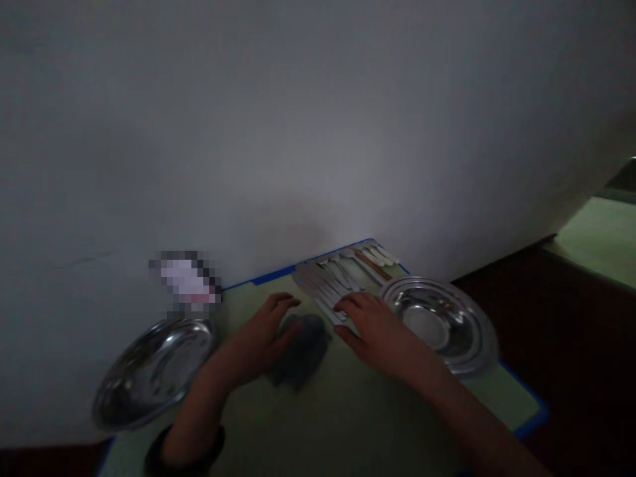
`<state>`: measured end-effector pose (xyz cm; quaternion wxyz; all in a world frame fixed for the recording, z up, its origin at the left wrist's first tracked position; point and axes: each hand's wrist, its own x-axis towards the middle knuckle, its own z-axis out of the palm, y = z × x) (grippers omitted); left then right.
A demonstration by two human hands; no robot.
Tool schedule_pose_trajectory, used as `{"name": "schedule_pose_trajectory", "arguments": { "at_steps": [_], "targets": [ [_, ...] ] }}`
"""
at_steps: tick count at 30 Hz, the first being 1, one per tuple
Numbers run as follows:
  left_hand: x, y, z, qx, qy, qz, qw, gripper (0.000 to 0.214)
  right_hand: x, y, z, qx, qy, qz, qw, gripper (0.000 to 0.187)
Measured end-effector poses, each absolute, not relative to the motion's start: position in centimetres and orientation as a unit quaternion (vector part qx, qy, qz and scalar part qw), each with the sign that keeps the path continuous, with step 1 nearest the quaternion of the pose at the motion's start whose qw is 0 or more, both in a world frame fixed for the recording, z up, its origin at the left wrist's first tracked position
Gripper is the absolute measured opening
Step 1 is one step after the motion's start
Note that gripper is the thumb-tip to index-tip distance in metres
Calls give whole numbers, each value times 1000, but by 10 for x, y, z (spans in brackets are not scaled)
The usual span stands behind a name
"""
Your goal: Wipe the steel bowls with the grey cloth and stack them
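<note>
My left hand (265,334) is over the table's middle, fingers curved and apart from the thumb. Its thumb lies over the edge of a dark grey, crumpled bundle (305,351), perhaps cloth; whether it touches it I cannot tell. My right hand (372,324) hovers with finger and thumb spread at the near ends of a row of table knives (318,285). Beyond it, several spoons (345,271) and white-handled cutlery (380,253) line the back edge. A round metal dish (460,324) sits right of my right hand, partly covered by my forearm.
On the left, a second shiny metal bowl (159,371) stands tilted near the wall (318,132). Behind it is a pixelated object (186,278). The pale green tabletop (338,424) has a blue edge. Another pale surface (601,235) is at far right.
</note>
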<state>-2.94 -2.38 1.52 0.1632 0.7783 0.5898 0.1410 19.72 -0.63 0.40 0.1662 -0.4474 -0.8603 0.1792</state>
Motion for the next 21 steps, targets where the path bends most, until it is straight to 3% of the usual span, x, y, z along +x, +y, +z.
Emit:
{"name": "schedule_pose_trajectory", "arguments": {
  "at_steps": [3, 6, 13, 21],
  "targets": [
    [-100, -47, 40, 674, 722, 43, 150, 50, 149, -7, -1, -366, -905, 217, 18, 31],
    [-143, -55, 38, 635, 765, 29, 104, 39, 101, 2, -14, -351, -913, 201, -56, 30],
    [-163, -54, 14, 630, 761, 11, 155, 7, 48, 17, -36, -368, -913, 148, -95, 39],
    [-164, -84, 67, 639, 743, 10, 198, 16, 53, 18, -41, -343, -922, 142, -114, 40]
  ]
}}
